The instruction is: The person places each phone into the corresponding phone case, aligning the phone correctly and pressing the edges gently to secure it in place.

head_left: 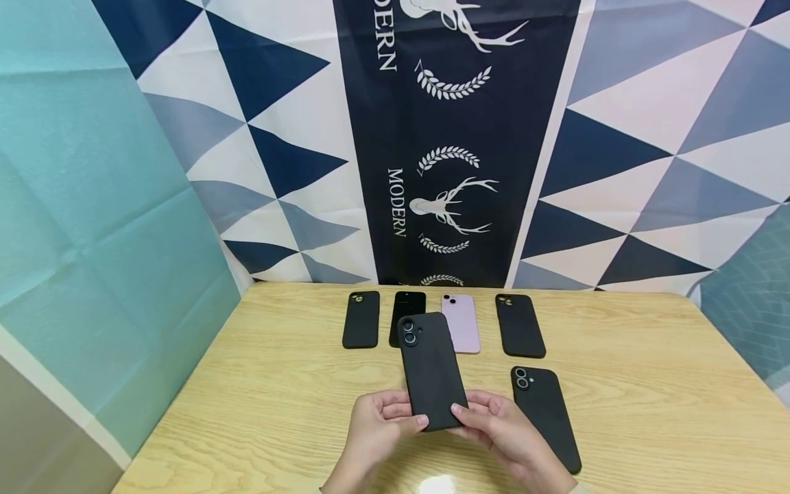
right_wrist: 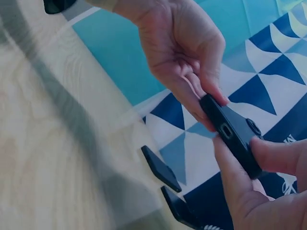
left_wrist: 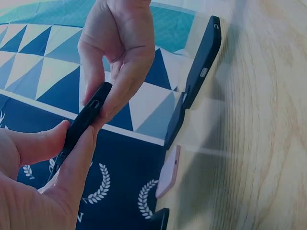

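A phone in a black case (head_left: 434,370) is held up over the table, its back with two camera lenses facing up. My left hand (head_left: 385,425) pinches its lower left corner, thumb on the back and fingers underneath. At the lower right corner my right hand (head_left: 500,432) grips it the same way. In the left wrist view the cased phone (left_wrist: 88,112) is seen edge-on between both hands. The right wrist view shows the port opening on the bottom edge of the case (right_wrist: 232,136).
Along the table's (head_left: 278,398) far side lie a black case (head_left: 361,320), a black phone (head_left: 398,326) partly hidden by the held one, a pink phone (head_left: 464,326) and another black case (head_left: 521,327). A second black-cased phone (head_left: 549,415) lies beside my right hand. Patterned cloth (head_left: 296,137) hangs behind.
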Available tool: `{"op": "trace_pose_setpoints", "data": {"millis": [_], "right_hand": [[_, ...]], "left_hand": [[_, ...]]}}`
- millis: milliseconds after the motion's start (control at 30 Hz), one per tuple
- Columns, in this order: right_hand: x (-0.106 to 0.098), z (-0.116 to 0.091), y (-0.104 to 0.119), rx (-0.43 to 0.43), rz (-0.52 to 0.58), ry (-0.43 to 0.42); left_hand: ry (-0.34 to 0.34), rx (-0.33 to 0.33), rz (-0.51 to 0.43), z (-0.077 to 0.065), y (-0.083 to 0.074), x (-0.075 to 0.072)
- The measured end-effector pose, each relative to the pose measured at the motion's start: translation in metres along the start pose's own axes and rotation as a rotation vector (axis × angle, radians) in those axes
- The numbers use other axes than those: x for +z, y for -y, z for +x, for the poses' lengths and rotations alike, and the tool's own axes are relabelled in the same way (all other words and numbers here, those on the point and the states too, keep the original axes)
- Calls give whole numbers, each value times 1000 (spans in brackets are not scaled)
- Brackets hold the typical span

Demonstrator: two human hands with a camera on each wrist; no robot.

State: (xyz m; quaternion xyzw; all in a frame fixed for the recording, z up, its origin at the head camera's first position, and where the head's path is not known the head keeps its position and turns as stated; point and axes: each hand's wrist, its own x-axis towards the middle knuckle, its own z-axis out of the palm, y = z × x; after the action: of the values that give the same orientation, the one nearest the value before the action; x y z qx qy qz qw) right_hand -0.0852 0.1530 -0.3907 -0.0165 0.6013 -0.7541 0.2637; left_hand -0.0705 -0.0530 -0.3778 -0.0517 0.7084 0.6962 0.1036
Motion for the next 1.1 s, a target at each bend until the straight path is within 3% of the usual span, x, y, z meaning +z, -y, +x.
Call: {"op": "trace_pose_setpoints", "data": {"millis": [133, 300, 700, 933, 1100], "right_hand": [[-3, 2, 8, 11, -42, 4], [-7, 6, 21, -6, -72, -61], [-12, 9, 34, -35, -18, -52], [-12, 6, 31, -15, -36, -117], [-10, 3, 28, -1, -29, -127]], "left_hand": [[0, -7, -16, -1, 1, 0], [19, -9, -9, -4, 0, 0], [54, -18, -6, -9, -2, 0], [161, -15, -51, -7, -3, -5], [248, -2, 26, -2, -7, -12]]}}
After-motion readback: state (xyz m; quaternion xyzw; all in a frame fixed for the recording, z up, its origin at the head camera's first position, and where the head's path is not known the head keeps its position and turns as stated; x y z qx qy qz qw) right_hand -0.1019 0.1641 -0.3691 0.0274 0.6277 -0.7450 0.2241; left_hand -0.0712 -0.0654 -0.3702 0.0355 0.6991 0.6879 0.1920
